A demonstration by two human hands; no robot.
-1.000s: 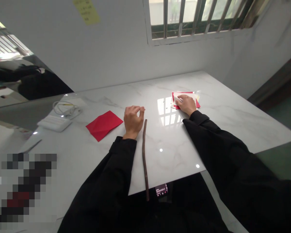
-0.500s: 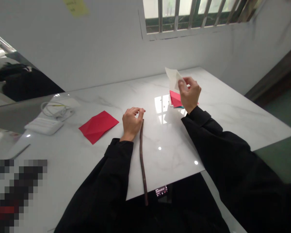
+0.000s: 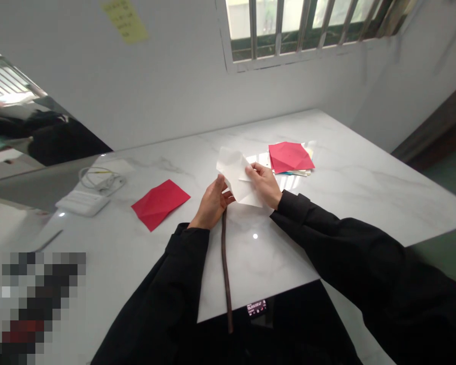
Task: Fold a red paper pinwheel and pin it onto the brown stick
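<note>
A creased sheet of white paper (image 3: pixel 233 170) is held up above the table between my two hands. My right hand (image 3: pixel 264 183) pinches it with the thumb on top, at its right side. At the lower left edge, my left hand (image 3: pixel 213 202) is closed on the paper between thumb and fingers. A thin brown stick (image 3: pixel 225 268) runs from beneath my left hand toward me and past the table's front edge. To the left lies a creased red paper (image 3: pixel 160 204), flat on the table. Another red paper (image 3: pixel 291 156) tops a small stack of papers beyond my right hand.
The marbled white table (image 3: pixel 349 187) meets a wall below a barred window (image 3: pixel 289 25). A white box-shaped item (image 3: pixel 81 202) and a coiled cable (image 3: pixel 102 177) lie at the left. A yellow note (image 3: pixel 125 20) is on the wall. Something pixelated covers the lower left.
My right hand has brought the white paper from above the stack leftward and nearer to me. My left hand has taken hold of its edge. The red paper on the stack now shows fully.
</note>
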